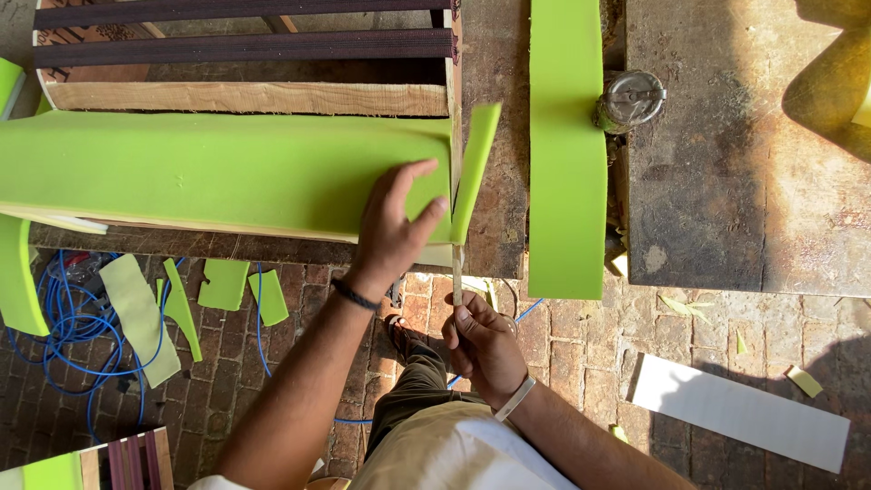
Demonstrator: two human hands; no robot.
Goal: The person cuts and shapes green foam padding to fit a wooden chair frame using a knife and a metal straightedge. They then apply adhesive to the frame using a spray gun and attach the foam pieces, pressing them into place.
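Lying crosswise, long green foam sheet under left hand.

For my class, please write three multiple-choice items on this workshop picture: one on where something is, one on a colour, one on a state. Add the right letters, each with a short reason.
1. Where does the left hand rest?
A. on the green foam sheet over the wooden frame
B. on the metal can
C. on the brick floor

2. What colour is the cable lying on the brick floor?
A. red
B. blue
C. white

3. How is the right hand placed?
A. open and flat on the floor
B. closed around the lower end of a thin blade-like tool that runs up along the foam's edge
C. holding the white board

Answers:
1 A, the fingers are spread on the foam near its right edge.
2 B, blue loops lie among green foam offcuts.
3 B, the fingers wrap the tool's lower end.
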